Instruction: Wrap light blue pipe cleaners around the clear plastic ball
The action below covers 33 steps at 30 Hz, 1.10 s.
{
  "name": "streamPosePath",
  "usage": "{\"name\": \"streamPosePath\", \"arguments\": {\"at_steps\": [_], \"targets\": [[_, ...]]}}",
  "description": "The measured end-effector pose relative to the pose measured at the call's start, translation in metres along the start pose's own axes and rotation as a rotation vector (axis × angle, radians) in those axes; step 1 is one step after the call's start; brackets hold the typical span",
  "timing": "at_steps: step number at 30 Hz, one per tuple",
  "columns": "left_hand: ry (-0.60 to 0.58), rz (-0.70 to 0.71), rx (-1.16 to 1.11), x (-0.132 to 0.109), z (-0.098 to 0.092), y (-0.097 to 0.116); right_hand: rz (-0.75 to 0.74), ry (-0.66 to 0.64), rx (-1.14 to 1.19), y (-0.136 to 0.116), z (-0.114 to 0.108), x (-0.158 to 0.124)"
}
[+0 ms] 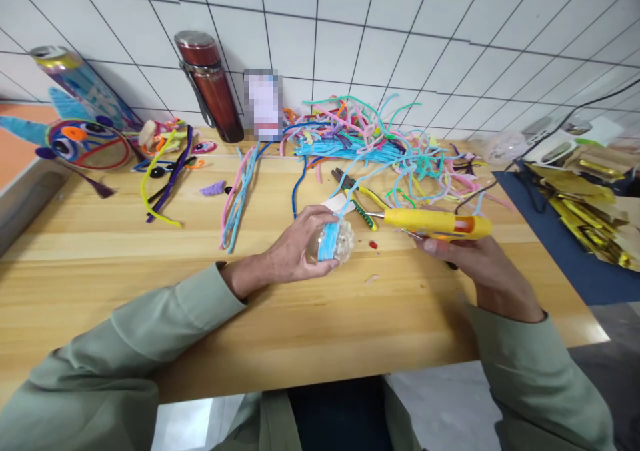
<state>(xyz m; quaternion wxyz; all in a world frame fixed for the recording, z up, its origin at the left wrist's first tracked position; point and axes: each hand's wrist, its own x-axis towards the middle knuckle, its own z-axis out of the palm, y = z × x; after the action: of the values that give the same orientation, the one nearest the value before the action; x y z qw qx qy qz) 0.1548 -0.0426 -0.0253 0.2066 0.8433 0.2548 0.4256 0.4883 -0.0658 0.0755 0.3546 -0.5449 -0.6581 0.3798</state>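
My left hand [311,245] is closed round a small clear plastic bottle piece [344,243], its end turned to the right. Light blue pipe cleaner [328,241] is wound in a band about it, and a loose strand rises from the band. In my right hand [463,256] is a yellow hot glue gun [425,222], its metal nozzle pointing left toward the bottle piece, a short gap away. Behind the nozzle lie pliers [367,197] with yellow and green handles. A small red bit [373,244] rests on the table just below the nozzle.
Tangled coloured pipe cleaners [370,137] lie along the wall. A red-brown thermos [210,84] and a phone [263,106] stand at the back. A decorated face craft [85,144] and a tall can [85,81] are left. Gold foil packets [585,204] lie right; a black cable [555,121] crosses there.
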Motion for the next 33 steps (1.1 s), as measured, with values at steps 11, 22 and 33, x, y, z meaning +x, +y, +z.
{"name": "streamPosePath", "arguments": {"at_steps": [11, 22, 33], "targets": [[-0.014, -0.033, 0.017, 0.004, -0.001, 0.01, 0.078, -0.172, 0.006, -0.008, 0.0, 0.007], [-0.059, -0.049, 0.101, 0.006, -0.001, 0.017, -0.01, -0.199, -0.11, -0.037, 0.002, 0.009], [-0.038, -0.044, 0.08, 0.004, 0.001, 0.016, -0.017, -0.22, -0.402, -0.053, -0.013, 0.026]]}}
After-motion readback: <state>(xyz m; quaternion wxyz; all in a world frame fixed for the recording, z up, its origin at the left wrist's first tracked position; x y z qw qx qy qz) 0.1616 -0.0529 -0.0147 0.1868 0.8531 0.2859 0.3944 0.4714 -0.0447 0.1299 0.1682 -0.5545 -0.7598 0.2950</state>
